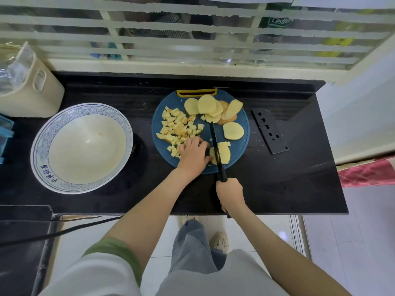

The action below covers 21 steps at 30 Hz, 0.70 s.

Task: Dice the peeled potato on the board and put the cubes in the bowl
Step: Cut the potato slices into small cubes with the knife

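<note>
On the black counter lies a round blue cutting board [241, 127]. A heap of potato cubes [178, 127] covers its left half, and several round potato slices [210, 107] lie at its far side, with one more slice [233, 130] on the right. My left hand [193, 153] presses down on a partly cut potato slice [224, 152] near the board's front edge. My right hand [229, 194] grips the handle of a black knife [215, 142], whose blade stands in that slice. To the left of the board sits a large white bowl [44, 144] with a blue rim, nothing in it.
A black knife sheath [269, 131] lies on the counter right of the board. A cream bin [32, 86] stands at the back left, blue containers [5, 133] at the left edge. A barred window runs behind the counter. A black cable [53, 232] hangs below the counter's front edge.
</note>
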Tool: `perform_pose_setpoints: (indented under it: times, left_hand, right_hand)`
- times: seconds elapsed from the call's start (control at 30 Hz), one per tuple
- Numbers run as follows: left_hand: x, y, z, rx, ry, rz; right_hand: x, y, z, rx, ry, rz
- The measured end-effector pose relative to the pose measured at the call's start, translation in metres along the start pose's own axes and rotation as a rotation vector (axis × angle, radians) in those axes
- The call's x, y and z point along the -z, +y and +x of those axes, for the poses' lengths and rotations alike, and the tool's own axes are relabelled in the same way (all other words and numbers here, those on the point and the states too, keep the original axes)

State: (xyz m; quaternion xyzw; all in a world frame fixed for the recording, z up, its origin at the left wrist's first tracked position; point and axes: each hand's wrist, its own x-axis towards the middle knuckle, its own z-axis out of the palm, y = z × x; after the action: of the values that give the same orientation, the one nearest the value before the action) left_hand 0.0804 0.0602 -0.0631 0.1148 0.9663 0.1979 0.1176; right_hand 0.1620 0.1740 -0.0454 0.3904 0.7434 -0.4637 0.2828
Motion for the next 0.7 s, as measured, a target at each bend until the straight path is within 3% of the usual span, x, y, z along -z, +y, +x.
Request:
perform_pose_setpoints:
  times: [0.27,0.4,0.7]
  left_hand:
    - [0.0,0.002,0.008,0.024,-0.064,-0.056]
    - [0.003,0.003,0.009,0.009,-0.092,-0.017]
    - [0.004,0.014,0.006,0.138,-0.029,0.006]
  right_hand:
    - [0.0,-0.007,0.01,-0.072,-0.019,0.004]
    - [0.003,-0.018,0.012,-0.141,-0.093,0.132]
    - [0.02,-0.013,0.002,0.075,-0.041,0.103]
